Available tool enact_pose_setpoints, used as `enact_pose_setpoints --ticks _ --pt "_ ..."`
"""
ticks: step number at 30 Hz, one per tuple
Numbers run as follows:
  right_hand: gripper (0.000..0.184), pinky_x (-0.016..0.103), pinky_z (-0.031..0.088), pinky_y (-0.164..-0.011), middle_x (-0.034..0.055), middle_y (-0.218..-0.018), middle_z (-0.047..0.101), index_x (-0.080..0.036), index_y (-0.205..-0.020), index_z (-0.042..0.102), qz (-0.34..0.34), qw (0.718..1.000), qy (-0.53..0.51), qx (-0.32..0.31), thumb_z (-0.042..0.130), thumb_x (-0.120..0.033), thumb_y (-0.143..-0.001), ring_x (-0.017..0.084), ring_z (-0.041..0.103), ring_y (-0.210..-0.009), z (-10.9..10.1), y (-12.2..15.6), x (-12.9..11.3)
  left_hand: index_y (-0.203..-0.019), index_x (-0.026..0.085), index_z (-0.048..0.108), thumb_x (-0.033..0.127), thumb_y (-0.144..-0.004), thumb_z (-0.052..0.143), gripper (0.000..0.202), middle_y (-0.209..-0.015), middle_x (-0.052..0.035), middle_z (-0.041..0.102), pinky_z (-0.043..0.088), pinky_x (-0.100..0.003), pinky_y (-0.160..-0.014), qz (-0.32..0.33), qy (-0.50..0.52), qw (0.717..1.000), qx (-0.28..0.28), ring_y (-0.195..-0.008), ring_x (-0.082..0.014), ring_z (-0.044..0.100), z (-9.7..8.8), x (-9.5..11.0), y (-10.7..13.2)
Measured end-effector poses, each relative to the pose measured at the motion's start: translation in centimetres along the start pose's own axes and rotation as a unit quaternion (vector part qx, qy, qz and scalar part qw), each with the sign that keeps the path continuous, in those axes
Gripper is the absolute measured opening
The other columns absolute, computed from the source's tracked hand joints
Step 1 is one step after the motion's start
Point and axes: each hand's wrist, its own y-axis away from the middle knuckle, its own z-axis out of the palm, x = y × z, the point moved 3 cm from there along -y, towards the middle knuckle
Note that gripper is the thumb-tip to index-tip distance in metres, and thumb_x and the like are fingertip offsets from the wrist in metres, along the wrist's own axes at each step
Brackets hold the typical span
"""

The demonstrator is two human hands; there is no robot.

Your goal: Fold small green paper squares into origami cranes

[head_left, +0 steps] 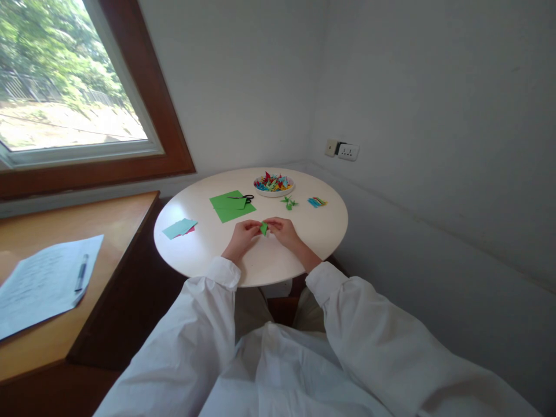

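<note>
Both my hands rest on the round white table (195, 249), fingers pinched on a small folded green paper piece (263, 228) between them. My left hand (244, 233) holds its left side, my right hand (281, 229) its right side. Behind them lies a green paper sheet (230, 207) with black scissors (244, 198) on its far edge. A finished small green folded figure (289, 202) sits to the right of the sheet. A white bowl (274, 185) full of colourful folded paper figures stands at the back of the table.
Light blue and pink paper squares (179, 228) lie at the table's left. A small stack of coloured papers (317, 201) lies at the right. A wooden ledge (108, 226) on the left carries printed sheets (39, 284) and a pen (80, 273). Wall sockets (347, 152) sit behind the table.
</note>
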Motion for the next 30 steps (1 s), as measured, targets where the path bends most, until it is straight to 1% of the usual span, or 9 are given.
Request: enact_pose_setpoints --ticks 14,19,26,30 --pt "0.018 0.033 0.052 -0.076 0.0064 -0.086 0.072 -0.017 -0.082 0.069 0.0 1.0 0.014 0.003 0.058 -0.015 -0.067 0.017 0.066 -0.077 0.0 -0.01 0.05 -0.068 0.013 0.068 0.03 -0.054 0.074 0.023 -0.07 -0.0074 0.068 0.049 -0.035 -0.075 -0.008 0.007 1.0 0.007 -0.07 -0.0178 0.063 -0.1 -0.11 -0.13" --pt "0.018 0.032 0.052 -0.075 0.0059 -0.086 0.072 -0.017 -0.081 0.068 0.0 1.0 0.016 0.005 0.059 -0.016 -0.066 0.017 0.065 -0.077 -0.01 0.01 0.0 -0.07 0.012 0.069 0.028 -0.054 0.074 0.023 -0.071 -0.0074 0.069 0.048 -0.035 -0.075 -0.007 0.001 1.0 0.007 -0.07 -0.0175 0.063 -0.12 -0.11 -0.08" --pt "0.018 0.031 0.051 -0.072 0.0041 -0.079 0.071 -0.017 -0.076 0.068 0.003 1.0 0.018 0.012 0.056 -0.012 -0.064 0.017 0.065 -0.072 -0.12 0.04 0.0 -0.076 0.011 0.071 0.023 -0.052 0.075 0.027 -0.07 -0.0064 0.069 0.045 -0.031 -0.07 0.0 -0.034 0.999 -0.013 -0.065 -0.0162 0.061 0.16 0.48 0.41" --pt "0.016 0.031 0.052 -0.07 0.0031 -0.076 0.07 -0.017 -0.075 0.067 0.008 1.0 0.017 0.014 0.056 -0.012 -0.064 0.016 0.064 -0.07 -0.08 0.03 0.06 -0.077 0.011 0.072 0.024 -0.052 0.078 0.029 -0.07 -0.0066 0.069 0.044 -0.03 -0.068 0.004 -0.046 0.999 -0.019 -0.064 -0.016 0.06 0.26 0.71 0.54"
